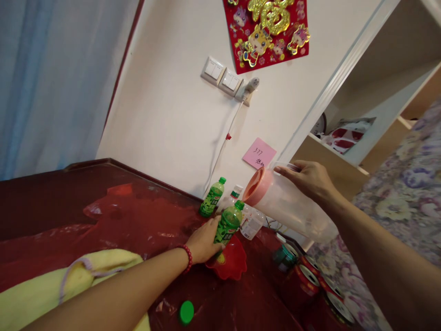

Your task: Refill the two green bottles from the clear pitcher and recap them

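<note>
My left hand (204,241), a red bead bracelet on its wrist, is wrapped round a green drink bottle (228,224) that stands in a red bowl (230,263). My right hand (308,178) grips the handle of a clear plastic pitcher (289,208) with a pink lid, tilted so its mouth points down toward the bottle. A loose green cap (186,312) lies on the red table cover near me.
A second green bottle (212,197), a clear bottle (233,195) and a small plastic cup (252,224) stand by the wall. Several cans (310,278) sit at the table's right edge. A yellow cloth (41,289) lies at lower left. A cord (223,145) hangs from the wall socket.
</note>
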`<state>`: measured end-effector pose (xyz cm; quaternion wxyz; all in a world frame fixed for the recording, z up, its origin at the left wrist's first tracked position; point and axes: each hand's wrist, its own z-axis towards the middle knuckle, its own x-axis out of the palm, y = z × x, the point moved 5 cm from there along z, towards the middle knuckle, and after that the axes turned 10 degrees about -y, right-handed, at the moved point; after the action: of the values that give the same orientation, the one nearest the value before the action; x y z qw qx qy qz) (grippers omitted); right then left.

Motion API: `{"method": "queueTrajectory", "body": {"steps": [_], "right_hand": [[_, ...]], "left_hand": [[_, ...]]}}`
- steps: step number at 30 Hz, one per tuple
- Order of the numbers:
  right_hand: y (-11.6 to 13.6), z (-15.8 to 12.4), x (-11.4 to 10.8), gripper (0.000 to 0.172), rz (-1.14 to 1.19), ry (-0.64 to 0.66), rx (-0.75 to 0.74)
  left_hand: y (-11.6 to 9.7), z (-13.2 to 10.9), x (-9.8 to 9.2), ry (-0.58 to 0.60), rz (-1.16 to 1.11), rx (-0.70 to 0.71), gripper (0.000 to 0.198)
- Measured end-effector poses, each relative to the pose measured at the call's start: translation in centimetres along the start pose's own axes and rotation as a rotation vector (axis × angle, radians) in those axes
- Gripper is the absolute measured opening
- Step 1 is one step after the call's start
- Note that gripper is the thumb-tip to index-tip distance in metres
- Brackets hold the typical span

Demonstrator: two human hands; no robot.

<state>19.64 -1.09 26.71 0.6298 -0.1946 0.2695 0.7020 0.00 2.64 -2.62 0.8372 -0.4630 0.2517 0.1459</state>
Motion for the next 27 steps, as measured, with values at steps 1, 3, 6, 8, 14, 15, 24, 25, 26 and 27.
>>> {"method": "queueTrajectory", "body": {"steps": [1,3,6,8,14,15,24,25,26,27], "right_hand": [[-0.06,0.04,0.02,0.083,0.0,0.0,-0.003],[-0.2,0.12,0.08,0.08,-0.001,0.0,-0.007],[-0.35,0.24,0.12,0.073,-0.005,0.001,-0.007],[-0.35,0.3,0.11,0.068,-0.008,-0.001,-0.009],[-0.14,0.32,-0.05,0.067,-0.001,-0.005,-0.026],[-0.11,0.32,-0.09,0.068,0.001,-0.005,-0.028],[0.01,0.24,-0.18,0.08,-0.01,-0.011,-0.025],[0.0,0.25,-0.16,0.08,-0.01,-0.011,-0.025],[-0.02,0.26,-0.12,0.08,-0.012,-0.011,-0.025],[-0.04,0.28,-0.08,0.078,-0.013,-0.009,-0.026]], "left_hand": [[0.02,0.0,0.01,0.0,0.002,0.004,0.087],[0.09,0.02,0.06,0.002,0.006,0.007,0.088],[0.17,0.07,0.11,0.004,0.014,0.0,0.088],[0.16,0.08,0.13,0.007,0.016,-0.002,0.088],[0.18,0.04,0.24,0.008,-0.003,-0.006,0.088],[0.2,0.05,0.24,0.004,-0.009,-0.005,0.087],[0.17,0.04,0.19,0.011,0.013,-0.01,0.088],[0.15,0.05,0.19,0.012,0.015,-0.01,0.088],[0.14,0.06,0.19,0.011,0.015,-0.008,0.088],[0.15,0.07,0.19,0.01,0.014,-0.007,0.088]]}}
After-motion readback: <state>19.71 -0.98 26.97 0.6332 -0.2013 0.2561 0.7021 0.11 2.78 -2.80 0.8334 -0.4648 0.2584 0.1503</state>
